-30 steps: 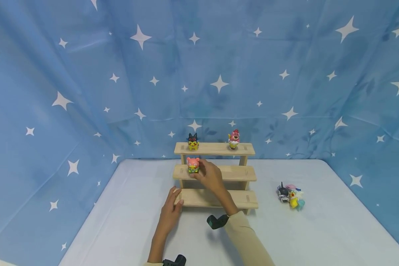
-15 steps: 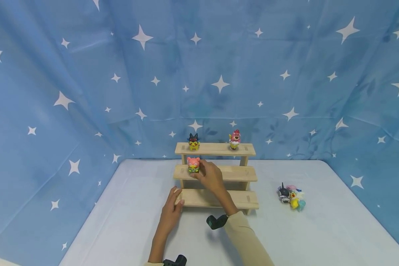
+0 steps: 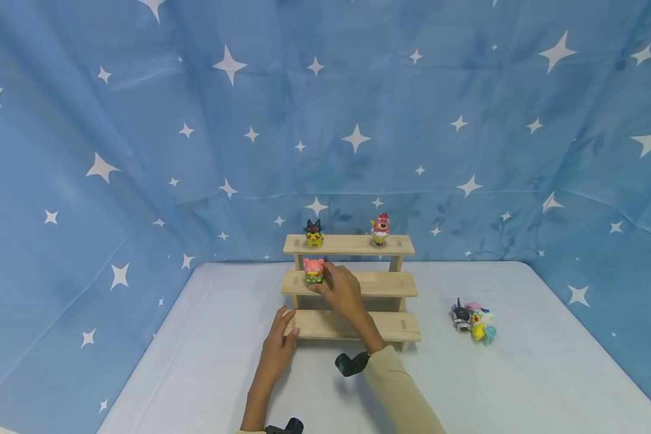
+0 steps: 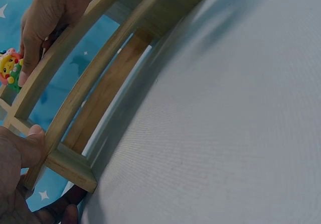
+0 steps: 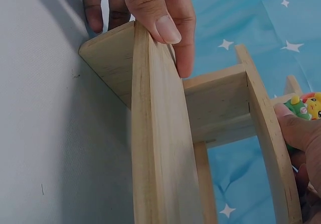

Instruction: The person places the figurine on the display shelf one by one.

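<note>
A small figurine with a pink-eared hood, a yellow face and a green lower part stands at the left end of the middle tier. My right hand pinches it from its right side between thumb and fingers. With my left hand I grip the left end of the lowest tier of the three-tier wooden shelf. In the right wrist view the left thumb and forefinger lie on either side of that plank. The figurine is partly cut off in the left wrist view.
On the top tier stand a black-eared yellow figurine at left and a pink one at right. Several more figurines lie clustered on the white tabletop right of the shelf. A blue star-patterned curtain hangs behind.
The head view shifts very slightly. Both hands, the figurine and the shelf keep their places relative to each other.
</note>
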{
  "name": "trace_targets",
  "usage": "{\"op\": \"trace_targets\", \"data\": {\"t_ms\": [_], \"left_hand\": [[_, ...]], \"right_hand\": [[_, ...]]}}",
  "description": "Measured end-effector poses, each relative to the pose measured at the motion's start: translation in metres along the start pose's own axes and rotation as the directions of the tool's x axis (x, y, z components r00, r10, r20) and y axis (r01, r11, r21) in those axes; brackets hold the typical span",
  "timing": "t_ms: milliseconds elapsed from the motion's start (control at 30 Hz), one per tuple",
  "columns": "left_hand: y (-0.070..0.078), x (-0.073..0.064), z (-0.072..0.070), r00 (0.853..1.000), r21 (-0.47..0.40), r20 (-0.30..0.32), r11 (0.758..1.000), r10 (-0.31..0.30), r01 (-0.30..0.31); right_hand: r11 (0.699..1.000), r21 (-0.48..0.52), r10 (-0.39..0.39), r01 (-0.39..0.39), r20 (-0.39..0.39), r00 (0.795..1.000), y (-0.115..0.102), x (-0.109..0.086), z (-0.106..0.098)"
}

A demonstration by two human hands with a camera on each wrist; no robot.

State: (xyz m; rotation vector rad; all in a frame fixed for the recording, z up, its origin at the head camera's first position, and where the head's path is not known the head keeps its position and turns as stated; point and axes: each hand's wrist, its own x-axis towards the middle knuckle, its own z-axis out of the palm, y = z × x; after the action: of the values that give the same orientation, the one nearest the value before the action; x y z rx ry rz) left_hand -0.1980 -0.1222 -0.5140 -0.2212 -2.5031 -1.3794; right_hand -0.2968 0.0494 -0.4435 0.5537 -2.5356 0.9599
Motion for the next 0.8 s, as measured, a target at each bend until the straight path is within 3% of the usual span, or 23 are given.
{"op": "trace_targets", "data": {"t_ms": [233,800], "left_hand": [[-0.0004,-0.0006,-0.0003,1.000,-0.001,0.007,1.000,-0.003,0.003],[-0.0003,-0.0010,-0.0004,1.000,-0.001,0.009,1.000,-0.008,0.008]], "right_hand": [[1.000,-0.013,0.026,-0.026,-0.009,1.000,-0.0020,-0.0011,0.0018],[1.000,-0.013,0.002,-0.003,-0.019,1.000,-0.0021,-0.0019,-0.0005]]}}
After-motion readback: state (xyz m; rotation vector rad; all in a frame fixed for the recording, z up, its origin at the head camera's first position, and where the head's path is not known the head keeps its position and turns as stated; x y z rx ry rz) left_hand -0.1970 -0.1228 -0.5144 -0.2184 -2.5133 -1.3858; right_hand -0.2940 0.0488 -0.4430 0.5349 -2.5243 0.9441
